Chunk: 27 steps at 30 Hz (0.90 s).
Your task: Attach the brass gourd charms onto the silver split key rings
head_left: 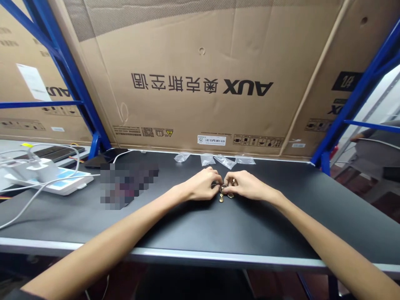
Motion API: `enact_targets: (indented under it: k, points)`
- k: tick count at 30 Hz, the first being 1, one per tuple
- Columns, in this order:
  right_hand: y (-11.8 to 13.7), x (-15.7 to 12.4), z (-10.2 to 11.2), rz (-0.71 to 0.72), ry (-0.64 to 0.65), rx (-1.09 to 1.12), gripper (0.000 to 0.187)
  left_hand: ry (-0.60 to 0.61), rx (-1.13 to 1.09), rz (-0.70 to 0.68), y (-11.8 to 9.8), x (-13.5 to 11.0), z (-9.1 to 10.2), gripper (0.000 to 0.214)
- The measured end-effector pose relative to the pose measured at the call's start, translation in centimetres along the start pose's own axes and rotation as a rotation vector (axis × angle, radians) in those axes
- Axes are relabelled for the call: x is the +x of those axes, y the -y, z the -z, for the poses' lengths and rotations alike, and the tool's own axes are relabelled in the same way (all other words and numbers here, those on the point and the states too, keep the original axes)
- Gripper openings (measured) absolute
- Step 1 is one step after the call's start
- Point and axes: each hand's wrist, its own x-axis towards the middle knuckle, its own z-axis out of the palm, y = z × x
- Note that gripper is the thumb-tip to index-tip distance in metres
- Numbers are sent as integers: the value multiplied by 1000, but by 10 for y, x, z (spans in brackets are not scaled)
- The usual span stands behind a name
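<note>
My left hand and my right hand meet over the middle of the black table. Between their closed fingertips is a small key ring, pinched from both sides. A gold-coloured, drop-shaped piece hangs from it toward the table, and another gold-coloured piece shows under my right fingers. Whether these are keys or charms is too small to tell. The fingers hide part of the ring. Beyond my hands, several clear plastic bags lie in a row.
Large cardboard boxes stand behind the black table, with blue metal frame posts at both sides. On the left lie a white power strip with cables, a dark flat device and a pixelated patch.
</note>
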Motion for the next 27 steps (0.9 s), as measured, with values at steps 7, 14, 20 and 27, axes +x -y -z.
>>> enact_targets:
  k: [7, 14, 20, 27]
  points:
    - [0, 1, 10, 10, -136, 192, 24, -103, -294, 222, 2, 4, 5, 20]
    - [5, 2, 12, 4, -362, 147, 24, -338, -336, 243, 0, 7, 8, 19]
    - [8, 4, -2, 39, -359, 163, 30, -406, -604, 330, -2, 9, 10, 24]
    - [11, 5, -18, 115, -411, 177, 24, -301, -911, 396, -3, 9, 11, 33]
